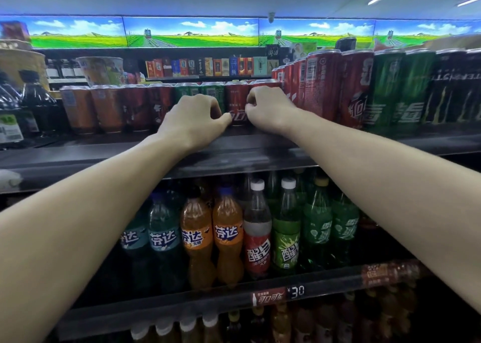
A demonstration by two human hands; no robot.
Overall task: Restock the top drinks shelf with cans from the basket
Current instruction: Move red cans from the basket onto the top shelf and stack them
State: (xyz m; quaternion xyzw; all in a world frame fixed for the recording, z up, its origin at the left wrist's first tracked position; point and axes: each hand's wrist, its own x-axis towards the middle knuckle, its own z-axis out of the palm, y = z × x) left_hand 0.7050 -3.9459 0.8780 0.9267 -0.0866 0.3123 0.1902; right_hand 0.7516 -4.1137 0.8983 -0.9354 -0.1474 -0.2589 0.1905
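We are reaching up with both arms to the top drinks shelf [234, 147], a dark ledge whose front lip is running across the view. Our left hand [194, 117] is curling its fingers over a green can [212, 92] in the front row, with the thumb pressing against the lower left side of a red cola can [237, 103] standing between our two hands. Our right hand [269, 107] is hooking its fingers around the next red can [265, 83] to the right, and its thumb is touching the right side of that same middle cola can, so both thumbs are pinching it from either side; we cannot tell how firmly either hand is gripping. The row is continuing leftward with dark red cans [148, 105] and orange cans [93, 108], all standing upright side by side. To the right, taller slim red cans [322, 82], green slim cans [400, 87] and black cans [453, 82] are lining the shelf nearer to us. On the shelf below, orange soda bottles [213, 238], a red-labelled bottle [257, 233] and green bottles [317, 225] are standing upright, above a price tag [278, 294].
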